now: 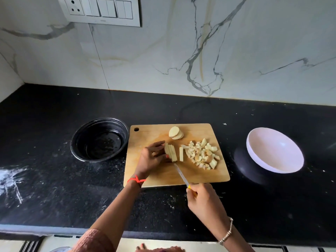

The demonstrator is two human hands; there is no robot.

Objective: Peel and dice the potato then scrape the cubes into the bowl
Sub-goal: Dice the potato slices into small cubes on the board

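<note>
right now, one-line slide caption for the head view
Left hand steadies potato strips on the cutting board while right hand holds the knife.

No legible text or labels anywhere

Matt wooden board (160, 177), glossy black bowl (81, 142), speckled stone counter (54, 188).
</note>
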